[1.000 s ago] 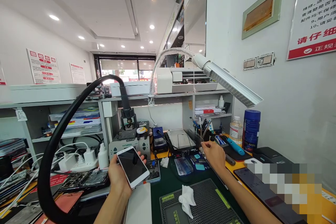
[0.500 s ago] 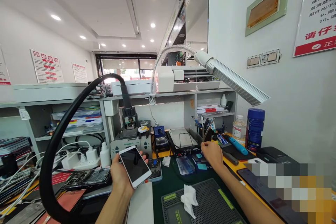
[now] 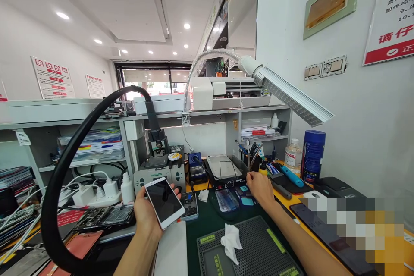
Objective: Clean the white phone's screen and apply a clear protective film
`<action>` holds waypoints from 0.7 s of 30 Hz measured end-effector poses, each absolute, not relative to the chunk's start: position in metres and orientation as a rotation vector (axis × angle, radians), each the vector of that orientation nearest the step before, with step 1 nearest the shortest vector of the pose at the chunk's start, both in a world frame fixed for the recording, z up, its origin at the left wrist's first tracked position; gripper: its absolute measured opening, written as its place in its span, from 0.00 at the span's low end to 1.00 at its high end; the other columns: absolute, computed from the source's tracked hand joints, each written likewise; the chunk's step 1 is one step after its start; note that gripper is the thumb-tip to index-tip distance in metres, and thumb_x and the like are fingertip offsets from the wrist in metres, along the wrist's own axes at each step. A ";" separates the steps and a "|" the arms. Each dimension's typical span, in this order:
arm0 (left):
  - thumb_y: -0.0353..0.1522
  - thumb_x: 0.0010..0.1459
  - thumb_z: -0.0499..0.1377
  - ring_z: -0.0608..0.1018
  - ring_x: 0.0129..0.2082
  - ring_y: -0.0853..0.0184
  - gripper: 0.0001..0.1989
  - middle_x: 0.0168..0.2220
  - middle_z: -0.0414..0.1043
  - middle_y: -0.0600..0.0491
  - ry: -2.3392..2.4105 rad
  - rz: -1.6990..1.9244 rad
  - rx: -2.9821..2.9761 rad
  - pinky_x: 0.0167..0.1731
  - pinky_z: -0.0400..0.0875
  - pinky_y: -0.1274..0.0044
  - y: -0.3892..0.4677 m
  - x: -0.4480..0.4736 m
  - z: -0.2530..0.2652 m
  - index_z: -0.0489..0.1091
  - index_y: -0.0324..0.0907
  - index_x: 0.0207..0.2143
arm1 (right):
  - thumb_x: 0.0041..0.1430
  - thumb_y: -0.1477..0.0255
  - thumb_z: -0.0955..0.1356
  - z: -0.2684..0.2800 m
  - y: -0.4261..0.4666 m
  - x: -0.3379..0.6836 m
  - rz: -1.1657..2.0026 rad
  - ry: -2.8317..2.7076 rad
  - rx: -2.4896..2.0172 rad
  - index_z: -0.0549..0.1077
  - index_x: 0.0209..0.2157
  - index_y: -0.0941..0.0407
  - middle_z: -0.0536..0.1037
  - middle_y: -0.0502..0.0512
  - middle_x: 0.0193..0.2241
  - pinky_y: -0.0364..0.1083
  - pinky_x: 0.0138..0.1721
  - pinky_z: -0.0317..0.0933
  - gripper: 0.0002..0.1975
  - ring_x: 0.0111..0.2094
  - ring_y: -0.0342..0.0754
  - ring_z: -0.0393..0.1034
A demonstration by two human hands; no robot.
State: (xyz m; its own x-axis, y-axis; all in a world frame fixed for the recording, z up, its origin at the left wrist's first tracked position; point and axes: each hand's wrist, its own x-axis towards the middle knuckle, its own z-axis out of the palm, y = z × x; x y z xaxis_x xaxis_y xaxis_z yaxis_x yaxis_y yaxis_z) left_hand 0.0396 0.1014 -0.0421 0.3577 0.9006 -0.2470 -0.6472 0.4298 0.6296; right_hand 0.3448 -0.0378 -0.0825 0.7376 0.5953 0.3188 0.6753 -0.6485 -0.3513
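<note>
My left hand (image 3: 148,217) holds a white smartphone (image 3: 164,202), its dark screen facing up and tilted toward me. My right hand (image 3: 260,187) reaches to the back of the bench, fingers pinched together just in front of a dark holder of tools (image 3: 255,163). Whatever its fingertips hold is too small to make out. Close by its wrist lie a clear blue-tinted plastic case (image 3: 227,200) and a flat silver-topped device (image 3: 223,168). A crumpled white tissue (image 3: 231,241) rests on a dark perforated mat (image 3: 258,241) below.
A black flexible arm (image 3: 53,207) loops across the left side. An LED lamp (image 3: 294,95) hangs over the right. A blue can (image 3: 313,155) and a clear bottle (image 3: 293,155) stand at the back right. Phone parts (image 3: 103,217) and a power strip (image 3: 103,199) crowd the left.
The whole view has shifted slightly. Both hands keep nearly the same places, the left still holding the smartphone and the right still pinched by the tool holder.
</note>
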 end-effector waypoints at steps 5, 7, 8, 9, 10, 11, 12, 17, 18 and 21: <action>0.44 0.66 0.43 0.83 0.35 0.51 0.28 0.32 0.79 0.40 0.623 1.045 0.487 0.39 0.77 0.57 0.100 0.040 -0.042 0.69 0.32 0.53 | 0.67 0.66 0.67 -0.082 -0.038 0.346 -0.192 -0.987 -2.512 0.72 0.49 0.57 0.75 0.58 0.47 0.53 0.44 0.70 0.13 0.43 0.50 0.73; 0.44 0.66 0.43 0.83 0.36 0.51 0.28 0.33 0.79 0.40 0.627 1.048 0.488 0.40 0.77 0.57 0.099 0.040 -0.041 0.69 0.32 0.53 | 0.67 0.66 0.67 -0.082 -0.038 0.347 -0.168 -0.982 -2.525 0.72 0.49 0.58 0.75 0.58 0.47 0.52 0.43 0.70 0.14 0.43 0.50 0.73; 0.44 0.66 0.43 0.83 0.36 0.51 0.29 0.34 0.79 0.40 0.630 1.052 0.488 0.40 0.77 0.57 0.099 0.040 -0.041 0.69 0.32 0.54 | 0.67 0.66 0.67 -0.082 -0.037 0.348 -0.159 -0.977 -2.534 0.72 0.49 0.58 0.75 0.58 0.47 0.53 0.43 0.70 0.14 0.43 0.50 0.73; 0.44 0.66 0.42 0.83 0.37 0.51 0.29 0.34 0.79 0.40 0.634 1.055 0.490 0.40 0.76 0.57 0.098 0.040 -0.040 0.68 0.31 0.54 | 0.66 0.66 0.67 -0.083 -0.037 0.349 -0.151 -0.969 -2.542 0.71 0.50 0.58 0.75 0.59 0.48 0.53 0.43 0.70 0.14 0.43 0.50 0.73; 0.44 0.66 0.43 0.83 0.37 0.51 0.29 0.34 0.79 0.40 0.638 1.056 0.492 0.41 0.76 0.57 0.098 0.040 -0.040 0.68 0.31 0.54 | 0.66 0.66 0.68 -0.083 -0.037 0.349 -0.147 -0.962 -2.550 0.71 0.50 0.59 0.74 0.59 0.48 0.53 0.44 0.70 0.15 0.43 0.51 0.73; 0.45 0.66 0.43 0.83 0.37 0.50 0.30 0.33 0.79 0.40 0.640 1.056 0.496 0.41 0.76 0.56 0.097 0.040 -0.040 0.68 0.30 0.54 | 0.66 0.66 0.68 -0.083 -0.036 0.350 -0.144 -0.955 -2.558 0.71 0.50 0.59 0.74 0.59 0.48 0.53 0.44 0.70 0.15 0.44 0.51 0.73; 0.46 0.66 0.42 0.83 0.37 0.50 0.31 0.33 0.79 0.40 0.642 1.058 0.499 0.41 0.76 0.56 0.097 0.040 -0.041 0.68 0.30 0.54 | 0.66 0.66 0.68 -0.083 -0.036 0.351 -0.143 -0.949 -2.564 0.71 0.51 0.59 0.74 0.59 0.48 0.54 0.44 0.70 0.16 0.44 0.52 0.73; 0.45 0.66 0.42 0.83 0.38 0.51 0.30 0.34 0.80 0.41 0.643 1.046 0.520 0.41 0.76 0.56 0.097 0.040 -0.041 0.69 0.33 0.54 | 0.66 0.66 0.68 -0.082 -0.035 0.354 -0.124 -0.949 -2.566 0.71 0.51 0.59 0.74 0.60 0.49 0.54 0.45 0.69 0.16 0.45 0.52 0.73; 0.45 0.66 0.42 0.83 0.38 0.51 0.29 0.35 0.80 0.41 0.642 1.041 0.521 0.41 0.77 0.57 0.096 0.040 -0.041 0.69 0.34 0.54 | 0.66 0.66 0.68 -0.082 -0.035 0.355 -0.115 -0.953 -2.561 0.71 0.51 0.59 0.74 0.60 0.49 0.54 0.45 0.70 0.16 0.45 0.52 0.73; 0.43 0.67 0.42 0.83 0.38 0.52 0.28 0.35 0.80 0.42 0.638 1.041 0.509 0.42 0.77 0.57 0.095 0.040 -0.039 0.68 0.33 0.56 | 0.66 0.66 0.68 -0.081 -0.035 0.357 -0.095 -0.960 -2.533 0.71 0.51 0.58 0.74 0.59 0.49 0.54 0.45 0.70 0.15 0.45 0.52 0.73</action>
State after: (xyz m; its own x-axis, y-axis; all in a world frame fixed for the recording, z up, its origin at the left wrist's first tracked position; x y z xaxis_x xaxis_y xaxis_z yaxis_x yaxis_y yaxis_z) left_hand 0.0404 0.0950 -0.0388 0.3575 0.9028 -0.2389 -0.6231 0.4211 0.6591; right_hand 0.3574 -0.0351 -0.0809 0.7582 0.6171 0.2106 0.6464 -0.6690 -0.3669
